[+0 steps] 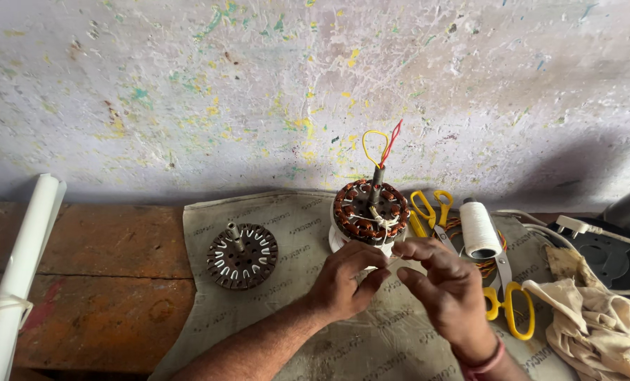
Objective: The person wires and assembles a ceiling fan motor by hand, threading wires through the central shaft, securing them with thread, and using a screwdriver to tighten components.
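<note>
A wound motor stator point(368, 209) with copper coils stands on a white base, with yellow and red wires rising from its centre shaft. My left hand point(343, 282) and my right hand point(447, 289) are just in front of it, fingertips pinched together on a thin white thread that runs toward the coils. A bare stator core point(242, 255) with empty slots lies to the left on the grey mat point(286, 226).
A spool of white thread point(479, 227) stands right of the stator. Two yellow-handled scissors point(433, 210) point(509, 303) lie nearby. A cream cloth point(597, 317) and a white plug with cable point(576, 226) are at right. A rolled white sheet point(18, 275) lies on the wooden bench point(103, 268).
</note>
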